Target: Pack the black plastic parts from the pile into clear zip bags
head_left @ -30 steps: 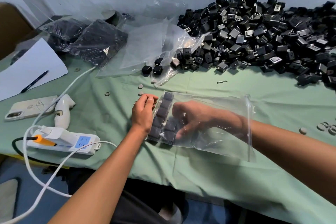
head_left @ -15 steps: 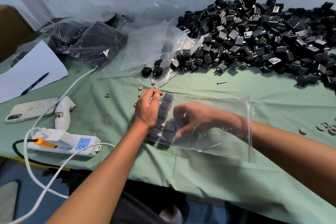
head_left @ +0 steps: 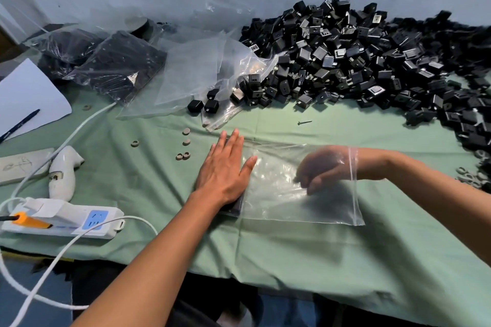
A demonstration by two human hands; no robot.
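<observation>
Clear zip bag, glossy, flat on green cloth, left hand pressing

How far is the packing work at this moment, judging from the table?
Done: filled bags lie at the back left. In hand: the left hand presses flat on the closed end of a clear zip bag, covering the few black parts inside; the right hand is inside the bag, blurred, so its grip is unclear. Left: a large pile of black parts remains, with empty bags beside it.
</observation>
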